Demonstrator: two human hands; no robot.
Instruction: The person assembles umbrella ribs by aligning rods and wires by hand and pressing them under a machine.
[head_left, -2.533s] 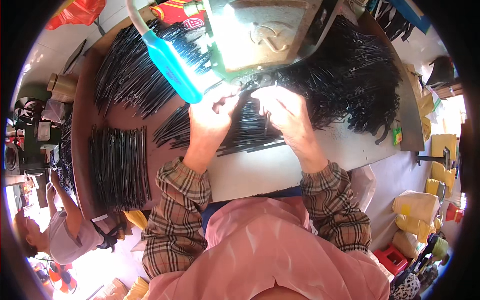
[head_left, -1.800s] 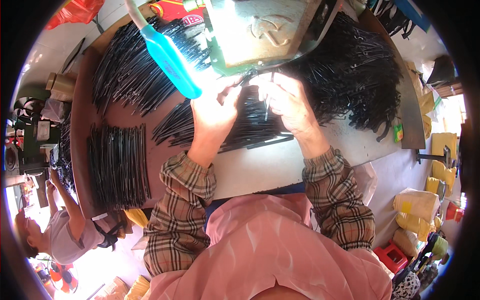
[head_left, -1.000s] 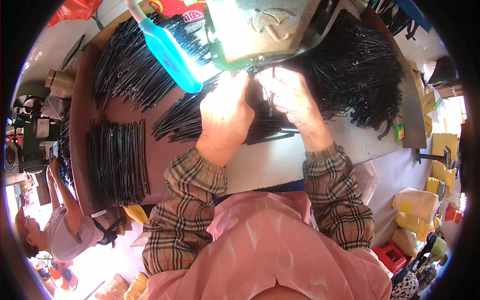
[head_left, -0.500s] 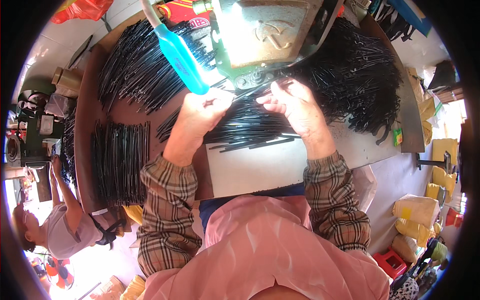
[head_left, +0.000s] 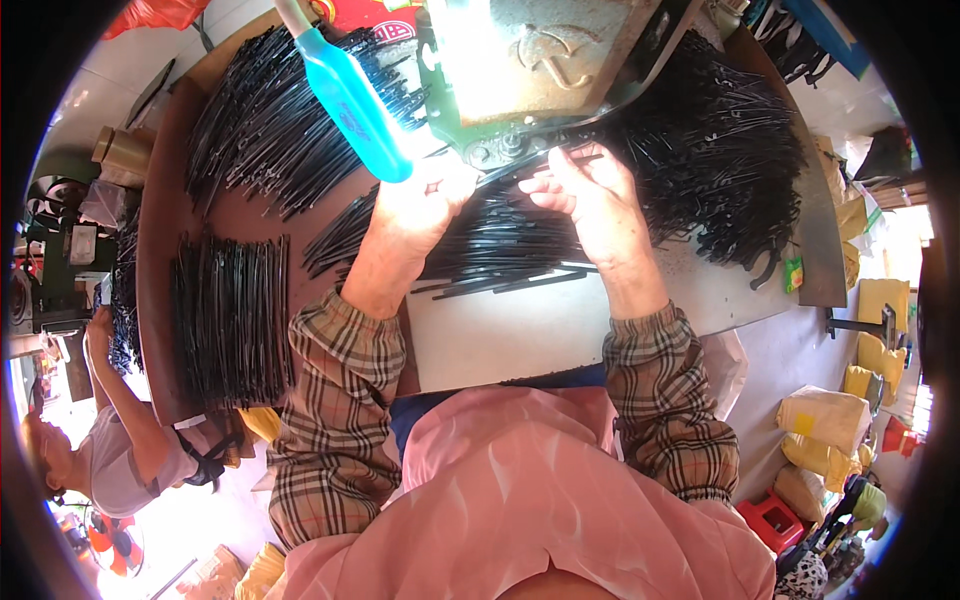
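Observation:
Close under the front of a greenish metal machine (head_left: 560, 75), my left hand (head_left: 420, 212) is closed with its fingers pinched round one end of a thin black rod (head_left: 515, 172). The rod slants up to the right along the machine's lower edge. Thumb and fingertips of my right hand (head_left: 605, 205) close on its other end; the remaining fingers are loosely curled. Bright glare washes out part of the left fingers. Below both hands, a loose pile of black rods (head_left: 500, 245) lies on a pale board (head_left: 505, 340).
A blue lamp (head_left: 345, 105) hangs beside my left hand. Bundles of black rods (head_left: 232, 325) lie on the brown table at left, with more (head_left: 290, 120) behind. A tangled heap of black pieces (head_left: 715, 150) fills the right. At far left, another person (head_left: 130, 445) works at a machine.
My left hand has moved slightly right and up, closer to my right hand. The rod stays between both hands near the machine's lower edge. The whole view has shifted a little.

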